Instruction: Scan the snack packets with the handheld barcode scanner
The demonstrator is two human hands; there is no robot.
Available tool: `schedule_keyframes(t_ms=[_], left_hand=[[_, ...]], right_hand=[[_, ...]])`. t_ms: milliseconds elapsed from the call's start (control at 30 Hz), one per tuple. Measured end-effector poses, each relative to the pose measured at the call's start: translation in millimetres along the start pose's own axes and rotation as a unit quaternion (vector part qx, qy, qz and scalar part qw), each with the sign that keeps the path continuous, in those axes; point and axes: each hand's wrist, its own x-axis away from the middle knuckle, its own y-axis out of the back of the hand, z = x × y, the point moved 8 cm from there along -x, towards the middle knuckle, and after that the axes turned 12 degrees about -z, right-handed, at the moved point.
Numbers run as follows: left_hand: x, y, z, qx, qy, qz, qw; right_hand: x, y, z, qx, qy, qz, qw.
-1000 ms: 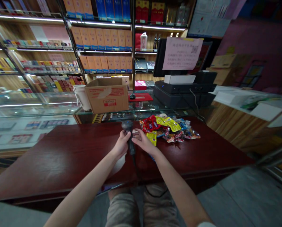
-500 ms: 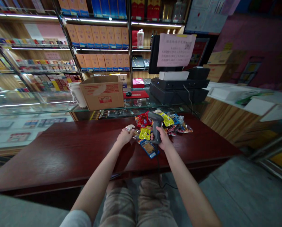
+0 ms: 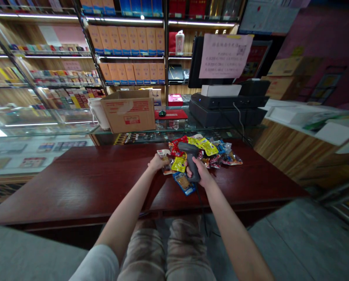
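Note:
My right hand (image 3: 200, 171) is wrapped round the grip of a dark grey barcode scanner (image 3: 193, 162), whose head points left over the snack packets. A black cord hangs from its grip past the table edge. My left hand (image 3: 156, 162) is closed on a clear snack packet with a white top (image 3: 163, 153), at the left side of the pile. Close to the scanner lie a small yellow packet (image 3: 179, 164) and a blue packet (image 3: 185, 184). Behind it are a red packet (image 3: 177, 146) and a larger yellow packet (image 3: 208, 146).
The dark red table (image 3: 104, 175) meets a glass counter bearing a cardboard box (image 3: 129, 113), a white cup-like container (image 3: 100, 113), a mouse (image 3: 162, 113) and a black cash drawer (image 3: 224, 111) below a monitor. More snack packets (image 3: 232, 157) lie at the right.
My left hand has shifted slightly left, and the packet in it now shows more fully. The scanner's head has turned a little further left. The whole view has shifted slightly.

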Motion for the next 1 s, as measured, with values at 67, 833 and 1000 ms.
schedule_keyframes(t_ms=[67,833,1000], left_hand=[[-0.8,4.3,5.5,0.027,0.027,-0.013,0.999],[0.3,88.3,11.2,0.152,-0.003,-0.007,0.988],[6.4,79.9,3.9,0.169,-0.012,0.026,0.985]], right_hand=[[-2.0,-2.3,2.8,-0.008,-0.008,-0.002,1.000],[-31.2,-106.2,-47.2,0.039,-0.095,0.133,0.986],[-32.1,-96.7,-42.6,0.029,-0.077,0.101,0.991]])
